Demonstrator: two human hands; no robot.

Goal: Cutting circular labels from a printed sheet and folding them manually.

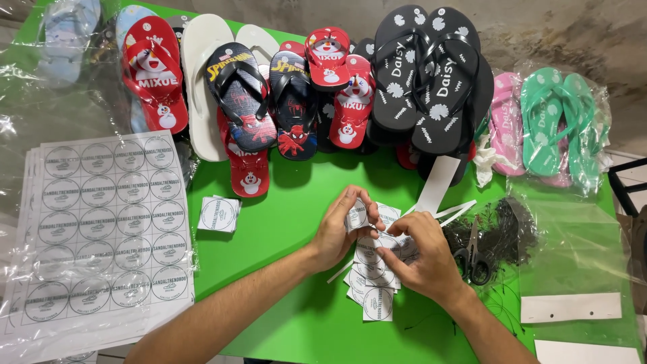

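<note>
- Left hand (335, 232): fingers curled and closed on one small square tag (356, 216) with a round printed mark, held up just above the table (283, 222).
- Right hand (423, 255): fingertips pinched together at the top of a loose pile of tags (374, 280), touching the pile; thumb and forefinger meet close to the left hand's tag. Whether it grips a single tag or only presses on the pile cannot be told.
- Pile of tags: lies on the green table under and between both hands, near the front edge, tags overlapping and fanned out.
- Second stack (219, 214): a small neat stack of the same square tags, left of the left hand and apart from it.
- Uncut sheets (101, 229): sheets printed with rows of round marks, at the table's left edge, partly under clear plastic.
- Scissors (474, 253): black-handled, just right of the right hand, lying on a tangle of black ties (505, 232).
- White paper strips (569, 307): at right, near the front corner.
- Flip-flops (337, 87): a row along the far edge, in red, white, black, pink and green pairs, well apart from the hands.
</note>
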